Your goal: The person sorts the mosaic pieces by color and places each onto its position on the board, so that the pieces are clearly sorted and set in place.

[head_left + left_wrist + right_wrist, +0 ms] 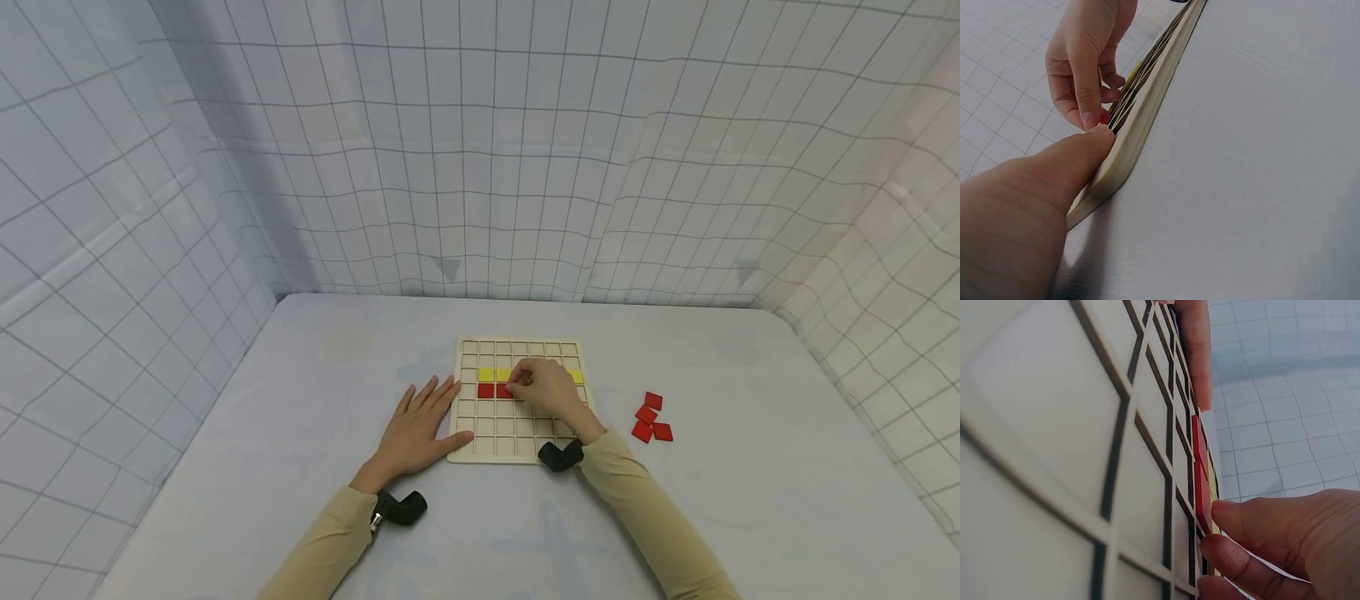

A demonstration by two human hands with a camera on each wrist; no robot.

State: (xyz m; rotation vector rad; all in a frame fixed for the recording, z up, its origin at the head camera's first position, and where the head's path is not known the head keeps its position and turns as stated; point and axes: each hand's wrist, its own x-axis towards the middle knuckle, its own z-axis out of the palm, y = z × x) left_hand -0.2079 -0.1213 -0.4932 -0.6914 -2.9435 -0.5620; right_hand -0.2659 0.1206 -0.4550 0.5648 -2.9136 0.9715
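Note:
A pale wooden board [486, 425] with a raised grid lies flat on the table. My left hand [416, 429] rests spread along its left side, thumb on the front left part of the rim and fingertips by the left edge. Over the middle of the board, my right hand [546, 387] pinches a red square tile [1203, 499] between thumb and curled fingers, right at a grid cell. Another red tile [486, 391] sits in the cell just left of it. Behind these runs a row of yellow tiles [487, 375], partly hidden by the right hand.
Several loose red tiles [646, 414] lie in a small cluster on the white table [738, 467], to the right of the board. A white sheet with grid lines [495, 167] hangs behind and at both sides. Black wrist cameras [561, 456] sit on both wrists.

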